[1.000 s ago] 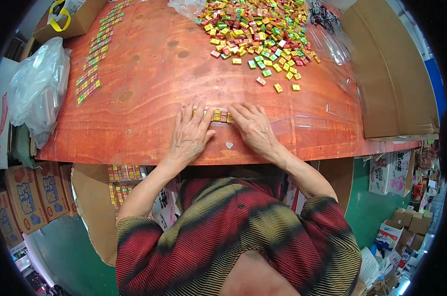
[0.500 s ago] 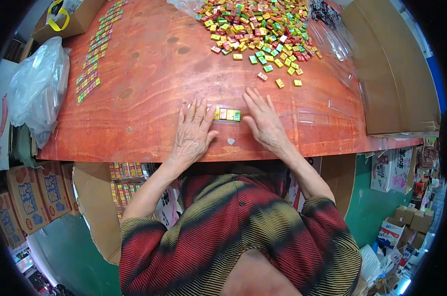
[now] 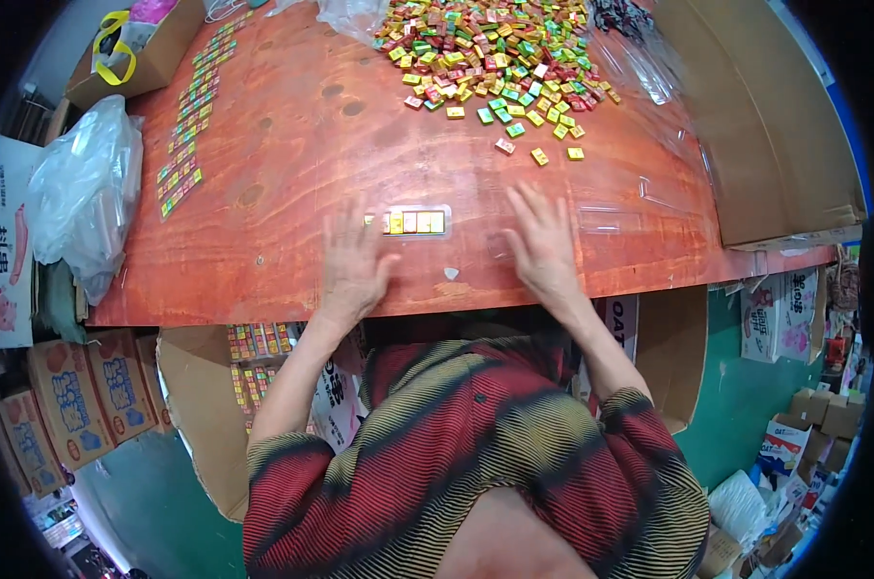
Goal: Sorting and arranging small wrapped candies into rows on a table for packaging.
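Note:
A narrow clear plastic tray [image 3: 446, 220] lies on the red wooden table with a short row of small coloured boxes [image 3: 410, 223] in it. My left hand [image 3: 352, 262] is beside the tray's left end, its fingers stretched forward and slightly blurred; they partly hide that end. To the right of the tray, apart from it, my right hand [image 3: 545, 249] is spread flat over the table with nothing in it. A large heap of small yellow, red and green boxes [image 3: 485, 58] covers the far middle of the table, and a few loose ones lie nearer.
Clear trays [image 3: 611, 220] lie right of my right hand. A long strip of coloured boxes [image 3: 179, 183] runs along the left. Plastic bags [image 3: 85, 198] hang at the left edge; a big cardboard box [image 3: 760, 125] stands at right. Below the edge, an open carton [image 3: 201, 415] holds filled packs.
The tray of boxes has shifted left on the table. My left hand has moved left, and my right hand has drawn away to the right.

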The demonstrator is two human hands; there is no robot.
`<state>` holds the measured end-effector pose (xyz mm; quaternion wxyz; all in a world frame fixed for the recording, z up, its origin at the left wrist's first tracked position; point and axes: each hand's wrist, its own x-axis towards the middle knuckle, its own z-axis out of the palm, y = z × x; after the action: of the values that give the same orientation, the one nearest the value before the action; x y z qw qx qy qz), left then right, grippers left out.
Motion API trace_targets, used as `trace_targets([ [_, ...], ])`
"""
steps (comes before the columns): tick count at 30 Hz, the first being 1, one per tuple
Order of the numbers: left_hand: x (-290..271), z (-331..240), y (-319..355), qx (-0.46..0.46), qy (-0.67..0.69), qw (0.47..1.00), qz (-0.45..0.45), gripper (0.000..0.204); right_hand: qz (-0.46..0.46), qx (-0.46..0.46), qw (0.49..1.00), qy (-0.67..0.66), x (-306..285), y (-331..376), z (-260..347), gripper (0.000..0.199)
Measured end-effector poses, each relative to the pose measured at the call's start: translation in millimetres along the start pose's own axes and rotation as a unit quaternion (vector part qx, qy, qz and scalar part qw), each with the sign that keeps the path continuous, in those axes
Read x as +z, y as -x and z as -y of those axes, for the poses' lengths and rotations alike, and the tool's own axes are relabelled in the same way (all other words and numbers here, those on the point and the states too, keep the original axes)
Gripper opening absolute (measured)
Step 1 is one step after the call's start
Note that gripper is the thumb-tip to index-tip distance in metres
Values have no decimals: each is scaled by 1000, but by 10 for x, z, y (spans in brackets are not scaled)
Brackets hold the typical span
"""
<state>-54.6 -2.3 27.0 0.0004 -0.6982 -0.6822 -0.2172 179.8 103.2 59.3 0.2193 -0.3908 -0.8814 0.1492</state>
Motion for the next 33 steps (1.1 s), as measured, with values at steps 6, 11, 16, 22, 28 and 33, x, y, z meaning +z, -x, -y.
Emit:
trace_targets([
  [6,-96,16,205,-81,-22,994,-65,60,42,2,995,91,85,317,-368,45],
  [11,-11,-97,112,-72,-27,997,7,53,-5,64,982,179,139,243,-363,43],
  [16,118,47,60,-111,-27,993,23,51,-54,13,995,88,149,74,-131,34],
  [22,196,40,15,-118,-11,993,11,48,-30,-124,990,-59,701,-374,445,31],
  [28,187,-51,-30,-146,16,989,-20,48,-41,-142,989,-29,827,-432,506,24],
  [33,181,-95,-41,-152,58,986,-25,47,6,-121,992,-35,759,-442,524,27],
])
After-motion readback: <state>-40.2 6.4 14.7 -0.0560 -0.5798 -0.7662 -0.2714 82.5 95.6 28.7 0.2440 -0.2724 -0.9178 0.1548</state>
